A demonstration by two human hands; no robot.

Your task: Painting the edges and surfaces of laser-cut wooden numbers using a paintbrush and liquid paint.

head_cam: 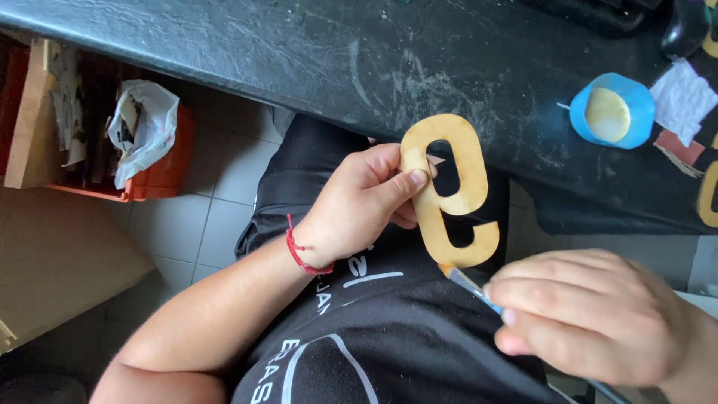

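While the left hand (357, 206) pinches a flat tan wooden cutout with two loops (447, 191) just off the dark scuffed bench (299, 52), the right hand (591, 314) grips a thin blue-handled brush (467, 284), its tip touching the cutout's lower edge

The dark scratched table (314, 52) lies open at left and middle; a blue round glue pot (612, 112) and white cloth (682, 97) crowd its right end.

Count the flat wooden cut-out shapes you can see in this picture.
1 whole: the cut-out held in the left hand, the brush in the right hand at its lower edge. Tan slivers at the right edge may be more, cropped.
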